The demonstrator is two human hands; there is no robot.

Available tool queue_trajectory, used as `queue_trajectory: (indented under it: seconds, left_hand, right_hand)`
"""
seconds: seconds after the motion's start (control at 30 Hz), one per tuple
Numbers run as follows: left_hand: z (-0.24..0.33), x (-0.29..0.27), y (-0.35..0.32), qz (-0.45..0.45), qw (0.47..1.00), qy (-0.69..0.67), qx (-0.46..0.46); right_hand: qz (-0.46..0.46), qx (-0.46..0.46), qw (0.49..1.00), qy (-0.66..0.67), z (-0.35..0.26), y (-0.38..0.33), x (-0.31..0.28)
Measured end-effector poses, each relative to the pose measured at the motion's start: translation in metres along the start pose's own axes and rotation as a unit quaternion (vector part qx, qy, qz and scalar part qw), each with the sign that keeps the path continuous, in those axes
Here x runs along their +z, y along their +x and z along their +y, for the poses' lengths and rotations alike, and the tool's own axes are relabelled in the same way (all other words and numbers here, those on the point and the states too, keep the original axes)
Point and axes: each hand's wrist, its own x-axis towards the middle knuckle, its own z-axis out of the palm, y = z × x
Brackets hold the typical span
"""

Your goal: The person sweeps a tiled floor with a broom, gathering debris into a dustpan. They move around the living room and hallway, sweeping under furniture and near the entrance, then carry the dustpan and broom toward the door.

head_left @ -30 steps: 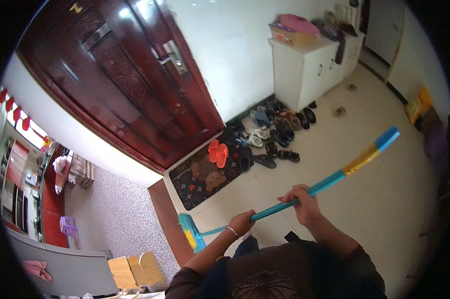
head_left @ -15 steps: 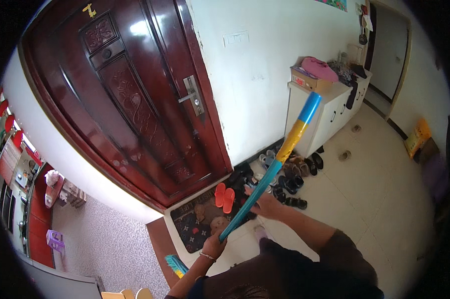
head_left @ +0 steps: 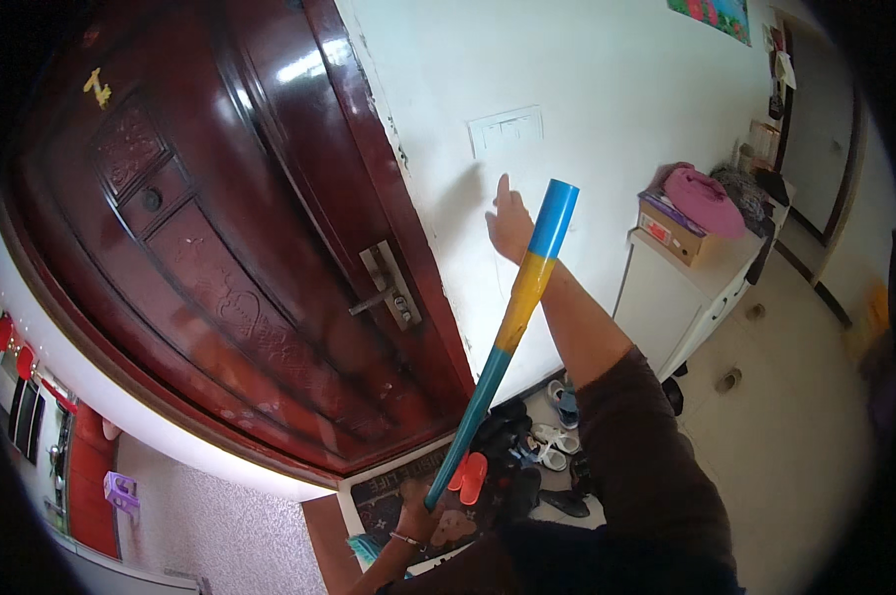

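Note:
My left hand (head_left: 420, 516) is closed round the lower part of a broom handle (head_left: 482, 397), low over the doormat. The handle slants up to the right, teal, then yellow, then a blue end. Blue-green bristles (head_left: 365, 547) show at its lower end beside my left wrist. My right hand (head_left: 510, 226) is raised before the white wall, index finger stretched up toward a white switch plate (head_left: 507, 130). It holds nothing, and its finger ends just below the plate. Part of that forearm lies behind the handle.
A dark red door (head_left: 270, 228) with a lever handle (head_left: 374, 300) stands at left. Red slippers (head_left: 475, 478) lie on the dark doormat (head_left: 384, 486), with several shoes (head_left: 552, 446) alongside. A white cabinet (head_left: 666, 297) at right bears a box (head_left: 671, 233) and pink cloth (head_left: 704, 198).
My right hand has risen from low beside the broom handle to the switch plate. The view has shifted closer to the wall. My left hand keeps its grip on the broom.

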Motion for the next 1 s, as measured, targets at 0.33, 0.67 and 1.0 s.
queue_trajectory:
  seconds: [0.33,0.67,1.0]
  left_hand:
    - [0.028,-0.004,0.069,-0.061,0.984,-0.012,-0.165]
    - [0.030,0.008,0.069,-0.067,0.990,0.022,-0.120]
    - [0.022,0.021,0.033,-0.204,0.979,0.002,-0.011]
  right_hand:
    - [0.056,0.014,0.998,0.035,0.034,0.089,0.059]
    - [-0.204,0.228,0.795,0.524,0.019,-0.071,0.016]
    - [-0.190,0.319,0.758,0.536,-0.099,-0.342,-0.095]
